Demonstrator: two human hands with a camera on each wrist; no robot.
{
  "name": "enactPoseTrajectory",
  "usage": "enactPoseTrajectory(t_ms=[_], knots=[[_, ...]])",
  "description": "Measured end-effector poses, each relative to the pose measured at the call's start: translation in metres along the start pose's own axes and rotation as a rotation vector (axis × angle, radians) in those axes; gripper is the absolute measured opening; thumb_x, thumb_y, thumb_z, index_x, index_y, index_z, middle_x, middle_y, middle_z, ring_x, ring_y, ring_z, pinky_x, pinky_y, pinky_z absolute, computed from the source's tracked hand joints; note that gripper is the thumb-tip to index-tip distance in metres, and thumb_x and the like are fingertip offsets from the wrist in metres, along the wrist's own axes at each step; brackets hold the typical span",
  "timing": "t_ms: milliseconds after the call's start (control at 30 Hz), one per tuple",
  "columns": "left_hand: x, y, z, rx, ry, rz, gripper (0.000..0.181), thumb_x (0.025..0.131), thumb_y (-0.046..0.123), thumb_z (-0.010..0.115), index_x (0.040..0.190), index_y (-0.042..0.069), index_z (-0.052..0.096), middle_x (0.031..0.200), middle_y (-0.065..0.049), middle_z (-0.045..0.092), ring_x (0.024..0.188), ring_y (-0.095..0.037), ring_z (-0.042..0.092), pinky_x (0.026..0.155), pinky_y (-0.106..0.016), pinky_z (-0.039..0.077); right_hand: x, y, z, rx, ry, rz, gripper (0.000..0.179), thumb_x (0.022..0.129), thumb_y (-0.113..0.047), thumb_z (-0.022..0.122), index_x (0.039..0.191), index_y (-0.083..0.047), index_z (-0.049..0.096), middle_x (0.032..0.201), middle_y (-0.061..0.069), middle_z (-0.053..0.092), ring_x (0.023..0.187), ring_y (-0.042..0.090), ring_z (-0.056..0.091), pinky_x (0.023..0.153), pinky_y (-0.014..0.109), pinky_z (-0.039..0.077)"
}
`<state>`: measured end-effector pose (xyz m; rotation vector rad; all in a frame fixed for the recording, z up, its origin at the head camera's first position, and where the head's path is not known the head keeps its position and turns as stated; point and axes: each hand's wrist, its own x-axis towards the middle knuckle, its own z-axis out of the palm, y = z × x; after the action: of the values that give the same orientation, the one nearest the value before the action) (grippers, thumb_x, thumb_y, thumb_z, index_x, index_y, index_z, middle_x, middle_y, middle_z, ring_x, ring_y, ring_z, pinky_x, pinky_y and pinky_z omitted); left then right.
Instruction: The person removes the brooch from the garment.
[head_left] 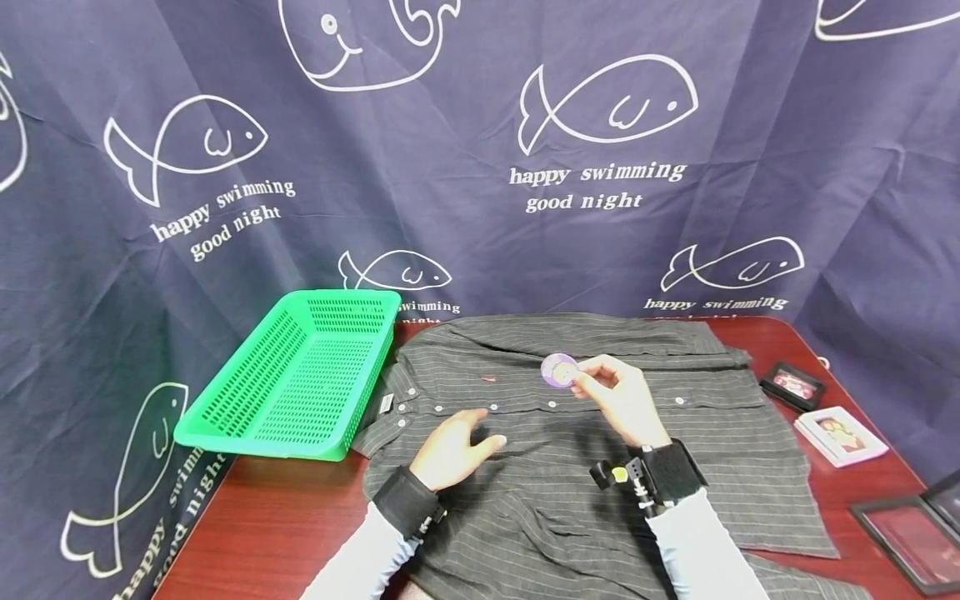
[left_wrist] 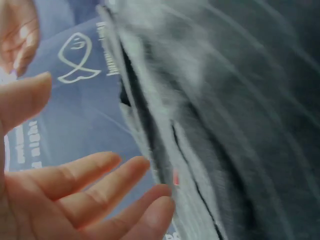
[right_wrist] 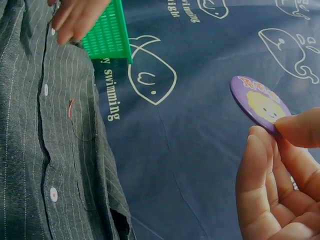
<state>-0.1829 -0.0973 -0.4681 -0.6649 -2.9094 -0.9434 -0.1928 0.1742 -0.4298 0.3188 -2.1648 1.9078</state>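
Observation:
Between thumb and fingers my right hand [head_left: 621, 398] pinches a round purple badge [head_left: 557, 372], held over the shirt. In the right wrist view the badge [right_wrist: 260, 102] shows a yellow smiling character and lettering along its rim. A dark grey pinstriped shirt [head_left: 600, 483] lies spread out with its collar to the left and white buttons along the front. My left hand [head_left: 450, 450] is over the shirt near the collar, holding nothing. The left wrist view has its fingers [left_wrist: 105, 185] spread apart beside the cloth. A small red mark [right_wrist: 71, 108] is on the shirt's chest.
To the left stands a green plastic basket [head_left: 341, 437] with perforated sides. On the red-brown table [head_left: 292, 517], at the right, are a dark case [head_left: 793, 386], a white-framed picture [head_left: 841, 436] and a dark frame [head_left: 911, 537]. A blue fish-print curtain [head_left: 480, 208] hangs behind.

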Motion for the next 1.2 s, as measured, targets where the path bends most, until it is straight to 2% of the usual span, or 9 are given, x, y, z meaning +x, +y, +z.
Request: enactPoseTrajectory(t_ms=[200, 333, 433, 567, 667, 800, 933, 1033, 1200], knots=[[0.006, 0.012, -0.011, -0.171, 0.041, -0.018, 0.056, 0.094, 0.044, 0.060, 0.130, 0.001, 0.058, 0.127, -0.016, 0.064, 0.120, -0.031, 0.060, 0.100, -0.046, 0.047, -0.001, -0.004, 0.000, -0.030, 0.000, -0.024, 0.020, 0.090, -0.004, 0.068, 0.102, 0.013, 0.065, 0.079, -0.008, 0.070, 0.070, 0.008, 0.069, 0.068, 0.022, 0.057], [0.011, 0.018, -0.015, -0.285, 0.064, -0.030, 0.052, 0.096, 0.042, 0.059, 0.129, 0.003, 0.060, 0.123, -0.015, 0.066, 0.114, -0.029, 0.064, 0.095, -0.043, 0.052, -0.002, -0.008, 0.001, -0.079, 0.003, -0.037, 0.018, 0.090, -0.007, 0.069, 0.100, 0.008, 0.067, 0.080, 0.001, 0.072, 0.071, 0.008, 0.069, 0.068, 0.023, 0.057], [0.014, 0.024, -0.017, -0.330, 0.097, -0.035, 0.046, 0.096, 0.041, 0.060, 0.126, 0.006, 0.063, 0.119, -0.013, 0.068, 0.109, -0.027, 0.067, 0.094, -0.041, 0.053, -0.003, -0.011, 0.002, -0.114, 0.003, -0.048, 0.017, 0.090, -0.008, 0.070, 0.099, 0.005, 0.068, 0.080, 0.006, 0.072, 0.070, 0.005, 0.068, 0.067, 0.023, 0.056], [0.019, 0.030, -0.019, -0.370, 0.131, -0.024, 0.039, 0.097, 0.039, 0.059, 0.120, 0.008, 0.066, 0.114, -0.009, 0.071, 0.102, -0.024, 0.069, 0.091, -0.039, 0.053, -0.005, -0.014, 0.004, -0.118, -0.003, -0.060, 0.015, 0.089, -0.007, 0.069, 0.099, 0.005, 0.068, 0.078, 0.000, 0.071, 0.070, 0.000, 0.066, 0.066, 0.020, 0.054], [0.023, 0.034, -0.020, -0.412, 0.151, -0.018, 0.033, 0.097, 0.035, 0.059, 0.114, 0.009, 0.069, 0.107, -0.008, 0.072, 0.096, -0.020, 0.069, 0.086, -0.032, 0.053, -0.006, -0.015, 0.006, -0.091, -0.017, -0.071, 0.015, 0.090, -0.005, 0.069, 0.100, 0.006, 0.068, 0.078, -0.007, 0.070, 0.071, -0.002, 0.065, 0.067, 0.019, 0.054], [0.027, 0.041, -0.020, -0.549, 0.140, -0.035, 0.030, 0.098, 0.031, 0.058, 0.107, 0.004, 0.069, 0.099, -0.012, 0.073, 0.086, -0.013, 0.066, 0.078, -0.026, 0.053, -0.007, -0.014, 0.007, -0.056, -0.038, -0.095, 0.015, 0.090, -0.003, 0.067, 0.101, 0.007, 0.067, 0.080, -0.006, 0.070, 0.074, -0.002, 0.066, 0.069, 0.017, 0.054], [0.030, 0.047, -0.020, -0.681, 0.099, -0.078, 0.037, 0.100, 0.031, 0.054, 0.107, -0.002, 0.067, 0.099, -0.020, 0.072, 0.081, -0.007, 0.065, 0.077, -0.033, 0.057, -0.008, -0.014, 0.009, -0.071, -0.048, -0.133, 0.013, 0.090, -0.001, 0.067, 0.100, 0.006, 0.068, 0.080, -0.006, 0.070, 0.074, -0.002, 0.066, 0.068, 0.015, 0.053], [0.032, 0.050, -0.020, -0.730, 0.084, -0.107, 0.041, 0.101, 0.032, 0.052, 0.105, -0.005, 0.067, 0.099, -0.024, 0.071, 0.077, -0.006, 0.065, 0.075, -0.036, 0.057, -0.009, -0.015, 0.011, -0.087, -0.051, -0.155, 0.012, 0.089, -0.001, 0.068, 0.100, 0.004, 0.068, 0.081, 0.000, 0.071, 0.073, -0.002, 0.065, 0.067, 0.016, 0.052], [0.033, 0.053, -0.018, -0.827, 0.054, -0.143, 0.045, 0.102, 0.032, 0.049, 0.102, -0.009, 0.067, 0.095, -0.025, 0.071, 0.072, -0.006, 0.065, 0.066, -0.027, 0.053, -0.010, -0.017, 0.014, -0.118, -0.058, -0.170, 0.012, 0.087, -0.002, 0.070, 0.099, 0.000, 0.070, 0.084, 0.015, 0.070, 0.073, 0.002, 0.064, 0.068, 0.017, 0.053]])
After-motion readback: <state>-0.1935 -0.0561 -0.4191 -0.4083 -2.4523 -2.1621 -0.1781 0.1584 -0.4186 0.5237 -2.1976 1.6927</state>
